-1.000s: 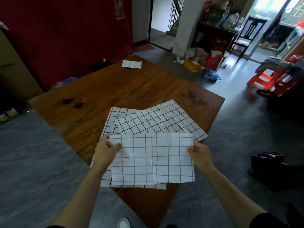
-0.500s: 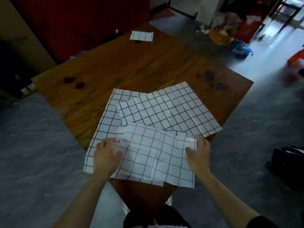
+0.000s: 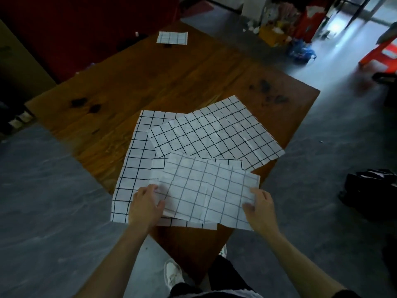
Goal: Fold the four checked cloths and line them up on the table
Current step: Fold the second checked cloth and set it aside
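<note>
A white checked cloth (image 3: 206, 192), folded in half with its pale side up, lies at the near corner of the wooden table (image 3: 171, 78). My left hand (image 3: 146, 206) grips its left edge and my right hand (image 3: 261, 206) grips its right edge. Under it lie two unfolded checked cloths: one flat on the left (image 3: 137, 151) and one turned at an angle on the right (image 3: 217, 134). A small folded checked cloth (image 3: 171, 37) rests at the table's far corner.
Grey floor surrounds the table. A dark red wall is at the back left. Boxes and clutter (image 3: 277, 33) and a red stool (image 3: 380, 52) stand at the back right. A black bag (image 3: 371, 192) lies on the floor at the right. My shoe (image 3: 171, 272) is below the table corner.
The held cloth has come down from the air onto the other cloths at the near corner, and both hands have slid nearer along its side edges. The camera has tilted down.
</note>
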Action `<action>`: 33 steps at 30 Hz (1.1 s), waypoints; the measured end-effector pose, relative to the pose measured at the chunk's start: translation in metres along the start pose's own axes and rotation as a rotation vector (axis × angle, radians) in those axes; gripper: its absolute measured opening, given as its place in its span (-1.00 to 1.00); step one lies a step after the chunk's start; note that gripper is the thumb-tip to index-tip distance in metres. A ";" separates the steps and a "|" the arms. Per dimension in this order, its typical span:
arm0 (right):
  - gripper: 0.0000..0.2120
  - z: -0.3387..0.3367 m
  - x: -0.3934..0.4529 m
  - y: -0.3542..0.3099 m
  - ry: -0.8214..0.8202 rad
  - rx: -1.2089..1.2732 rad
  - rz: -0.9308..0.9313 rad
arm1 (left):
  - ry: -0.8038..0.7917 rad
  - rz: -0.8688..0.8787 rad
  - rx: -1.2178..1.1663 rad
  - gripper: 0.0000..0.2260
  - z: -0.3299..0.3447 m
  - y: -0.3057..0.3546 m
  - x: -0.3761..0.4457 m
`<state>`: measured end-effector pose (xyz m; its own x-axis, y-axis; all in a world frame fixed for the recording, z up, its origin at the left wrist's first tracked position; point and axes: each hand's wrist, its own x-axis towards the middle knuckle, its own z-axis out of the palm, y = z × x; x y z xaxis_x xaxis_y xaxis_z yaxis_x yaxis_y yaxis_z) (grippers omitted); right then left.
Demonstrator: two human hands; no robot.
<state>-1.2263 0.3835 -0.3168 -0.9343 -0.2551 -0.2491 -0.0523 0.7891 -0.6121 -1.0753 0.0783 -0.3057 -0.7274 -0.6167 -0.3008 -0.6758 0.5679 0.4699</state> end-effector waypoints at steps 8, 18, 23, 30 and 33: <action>-0.71 0.008 -0.053 0.025 0.020 0.285 0.258 | -0.032 -0.006 -0.134 -0.58 -0.006 -0.015 0.005; -0.81 0.000 -0.046 0.022 -0.017 0.370 0.270 | -0.003 -0.065 -0.263 -0.66 -0.013 -0.019 0.000; -0.81 -0.006 -0.033 -0.001 0.000 0.348 0.171 | 0.059 -0.100 -0.338 -0.67 -0.017 -0.035 -0.005; -0.86 0.001 -0.014 -0.016 -0.028 0.255 0.078 | 0.074 -0.176 -0.417 -0.66 -0.019 -0.058 -0.012; -0.92 0.003 -0.010 -0.021 -0.012 0.298 0.084 | 0.082 -0.192 -0.447 -0.66 -0.020 -0.059 -0.012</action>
<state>-1.2150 0.3679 -0.3036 -0.9267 -0.2034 -0.3160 0.1328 0.6094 -0.7817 -1.0240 0.0414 -0.3137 -0.5712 -0.7381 -0.3590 -0.6665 0.1619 0.7277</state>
